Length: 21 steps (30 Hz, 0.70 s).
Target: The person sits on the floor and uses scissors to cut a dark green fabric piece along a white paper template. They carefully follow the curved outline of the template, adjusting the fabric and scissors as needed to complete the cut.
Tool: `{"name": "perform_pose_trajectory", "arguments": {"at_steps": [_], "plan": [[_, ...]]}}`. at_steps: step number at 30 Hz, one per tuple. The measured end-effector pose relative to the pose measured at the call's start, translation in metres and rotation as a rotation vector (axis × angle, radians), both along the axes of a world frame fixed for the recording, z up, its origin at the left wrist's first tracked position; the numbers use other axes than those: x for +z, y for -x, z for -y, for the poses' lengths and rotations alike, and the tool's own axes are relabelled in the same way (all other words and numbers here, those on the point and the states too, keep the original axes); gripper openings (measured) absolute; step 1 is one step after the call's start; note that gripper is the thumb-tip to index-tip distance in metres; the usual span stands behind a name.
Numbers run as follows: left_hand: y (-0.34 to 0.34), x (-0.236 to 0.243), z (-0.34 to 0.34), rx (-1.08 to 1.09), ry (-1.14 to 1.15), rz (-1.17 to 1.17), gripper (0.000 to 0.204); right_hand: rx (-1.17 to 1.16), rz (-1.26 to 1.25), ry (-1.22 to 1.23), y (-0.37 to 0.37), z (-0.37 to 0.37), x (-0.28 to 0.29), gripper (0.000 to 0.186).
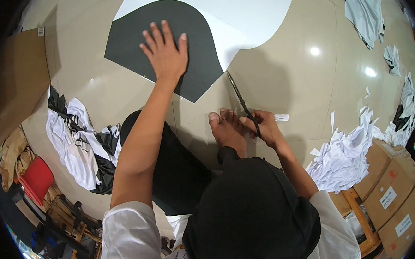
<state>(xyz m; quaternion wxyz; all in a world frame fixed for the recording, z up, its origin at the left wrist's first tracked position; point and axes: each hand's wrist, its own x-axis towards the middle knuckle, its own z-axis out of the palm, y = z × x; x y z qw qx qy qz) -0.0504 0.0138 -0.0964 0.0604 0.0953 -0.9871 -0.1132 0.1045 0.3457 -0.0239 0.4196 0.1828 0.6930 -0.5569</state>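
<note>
Nearest the body, the right hand holds low, fingers curled tight round the handles of slim dark metal scissors; their tips point away, just beside the right-hand corner of a smooth matte-black panel, round-topped and straight-sided below. Farther out, the left hand rests palm-down on that panel, arm outstretched, fingers spread. Beneath lies a smooth white curved-edged sheet on the glossy beige tiled floor.
</note>
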Motion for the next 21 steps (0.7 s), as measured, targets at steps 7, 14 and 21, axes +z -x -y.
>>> {"name": "perform_pose_trajectory", "arguments": {"at_steps": [7, 14, 21], "plan": [[-0.006, -0.005, 0.026, 0.194, 0.035, 0.031, 0.085, -0.025, 0.017, 0.057, 0.01, 0.011, 0.0, 0.044], [-0.006, -0.008, 0.025, 0.191, 0.055, 0.009, 0.084, -0.039, 0.014, 0.052, 0.017, 0.012, -0.003, 0.041], [-0.006, -0.005, 0.024, 0.198, 0.054, 0.032, 0.082, -0.08, 0.025, 0.07, 0.016, 0.015, -0.005, 0.038]]}}
